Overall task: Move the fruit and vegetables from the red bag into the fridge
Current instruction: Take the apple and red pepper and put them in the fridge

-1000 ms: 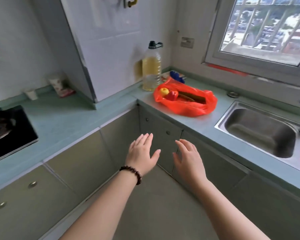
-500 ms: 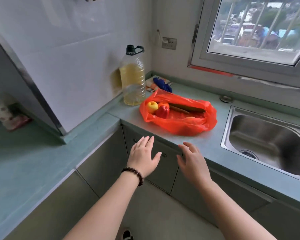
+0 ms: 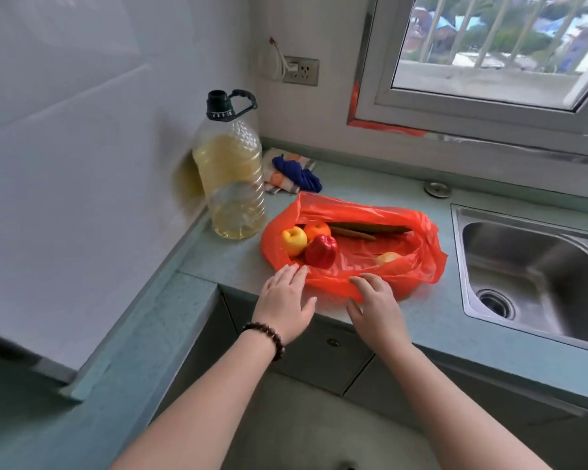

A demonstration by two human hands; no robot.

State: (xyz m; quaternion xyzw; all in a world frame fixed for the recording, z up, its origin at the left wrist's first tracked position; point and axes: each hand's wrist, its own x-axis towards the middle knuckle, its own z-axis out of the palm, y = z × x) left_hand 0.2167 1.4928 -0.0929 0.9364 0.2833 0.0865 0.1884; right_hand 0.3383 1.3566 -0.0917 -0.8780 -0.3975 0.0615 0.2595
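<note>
The red plastic bag (image 3: 408, 276) lies open on the green countertop (image 3: 435, 320). Inside it I see a yellow apple (image 3: 293, 240), an orange (image 3: 317, 229), a red pepper (image 3: 321, 251), a long dark cucumber (image 3: 370, 228) and a pale fruit (image 3: 387, 257) half under the plastic. My left hand (image 3: 286, 300), with a bead bracelet at the wrist, is flat and open, its fingertips at the bag's near left edge. My right hand (image 3: 375, 305) is open, fingers touching the bag's near rim. The fridge is out of view.
A large bottle of yellow oil (image 3: 231, 171) stands left of the bag against the white wall. A blue and striped cloth (image 3: 294, 173) lies behind the bag. A steel sink (image 3: 530, 269) sits to the right. Cabinet doors (image 3: 319, 347) are below the counter edge.
I have come closer to the counter. Both hands moved forward from in front of the cabinets up to the near edge of the red bag.
</note>
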